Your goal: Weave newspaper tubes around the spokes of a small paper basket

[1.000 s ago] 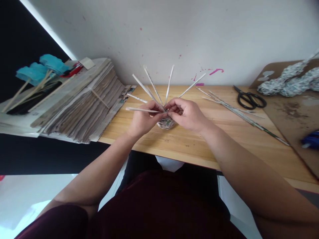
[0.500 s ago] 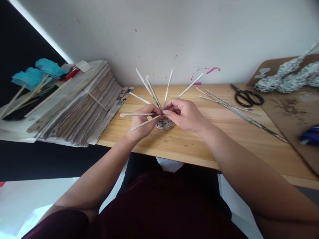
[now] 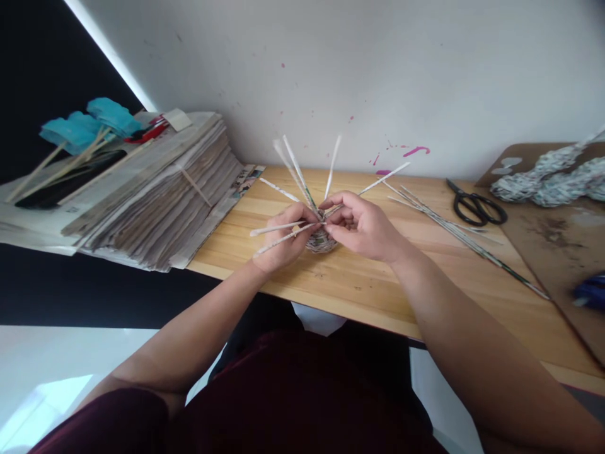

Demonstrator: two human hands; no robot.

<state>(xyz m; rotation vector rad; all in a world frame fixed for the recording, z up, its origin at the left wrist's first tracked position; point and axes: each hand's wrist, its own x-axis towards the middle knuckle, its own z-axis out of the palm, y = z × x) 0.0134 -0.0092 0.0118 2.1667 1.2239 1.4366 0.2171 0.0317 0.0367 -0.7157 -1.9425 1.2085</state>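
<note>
A small woven basket point(image 3: 321, 242) of rolled paper strips stands on the wooden table between my hands. Several pale paper sticks point(image 3: 333, 165) spread up and outward from it. My left hand point(image 3: 289, 236) is closed at the basket's left rim, fingers curled around the bases of the sticks. Opposite it, my right hand point(image 3: 362, 226) pinches a paper strip at the rim with thumb and forefinger. The fingertips of both hands nearly meet. They hide part of the rim, and the strip's exact path cannot be made out.
Loose paper sticks point(image 3: 454, 228) lie right of my hands, near black scissors point(image 3: 475, 205). A brown board point(image 3: 548, 233) at the right carries woven paper pieces point(image 3: 543, 180) and a blue object point(image 3: 590, 291). A tall newspaper stack point(image 3: 155, 189), topped with blue paper flowers point(image 3: 78, 131), stands left.
The view has shifted slightly, so most things sit a little farther right. My right fingers have spread a bit, and the sticks at the left have shifted slightly. Both hands stay at the basket.
</note>
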